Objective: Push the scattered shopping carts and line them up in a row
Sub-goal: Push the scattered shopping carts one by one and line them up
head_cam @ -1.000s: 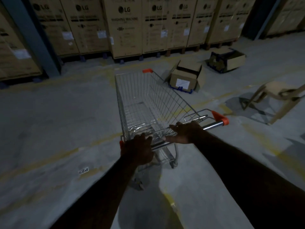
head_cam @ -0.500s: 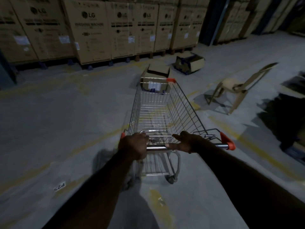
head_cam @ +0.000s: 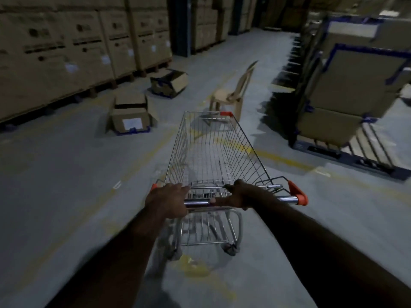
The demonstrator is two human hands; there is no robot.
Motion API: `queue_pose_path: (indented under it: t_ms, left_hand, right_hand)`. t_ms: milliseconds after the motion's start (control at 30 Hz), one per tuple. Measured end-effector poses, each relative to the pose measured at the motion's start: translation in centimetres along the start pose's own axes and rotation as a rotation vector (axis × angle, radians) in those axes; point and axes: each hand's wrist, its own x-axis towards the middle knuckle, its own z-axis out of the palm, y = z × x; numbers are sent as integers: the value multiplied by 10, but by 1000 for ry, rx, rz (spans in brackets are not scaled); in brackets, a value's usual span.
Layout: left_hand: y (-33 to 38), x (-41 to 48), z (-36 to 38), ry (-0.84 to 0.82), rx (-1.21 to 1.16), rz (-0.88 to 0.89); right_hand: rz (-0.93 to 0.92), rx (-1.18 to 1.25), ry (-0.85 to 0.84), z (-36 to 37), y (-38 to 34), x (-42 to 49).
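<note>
One empty wire shopping cart [head_cam: 213, 152] with orange corner caps stands on the concrete floor straight in front of me. Its chrome handle bar [head_cam: 287, 198] runs across the near end. My left hand [head_cam: 166, 202] grips the left part of that bar, fingers curled over it. My right hand [head_cam: 242, 195] grips the bar just right of its middle. The cart's nose points at a plastic chair. No other cart is in view.
A tan plastic chair [head_cam: 233, 94] stands just beyond the cart's front. Two opened cardboard boxes [head_cam: 131, 116] [head_cam: 169, 83] lie on the floor to the left. Stacked cartons [head_cam: 66, 52] line the left wall. A loaded pallet [head_cam: 347, 90] sits at right. An aisle runs ahead between them.
The cart and my view have swung to the right: the boxes have slid to the left, the chair is now dead ahead, and the pallet has come into view. Both hands stay on the handle.
</note>
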Motion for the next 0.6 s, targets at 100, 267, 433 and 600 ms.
queue_pose_path:
  t_ms: [100,267,433,600]
  left_hand:
    - [35,-2,2,17,30,90]
    - [106,-23,11,32,57,245]
    - [183,-57,25,24,118,422]
    - [260,-98,39,36,183,595]
  right_hand:
    - [99,63,33,11,35,-35]
    - [215,118,103,41,97,-113]
    - [348,118,135,85,153,-199]
    - [499,136,224,138,195,-294]
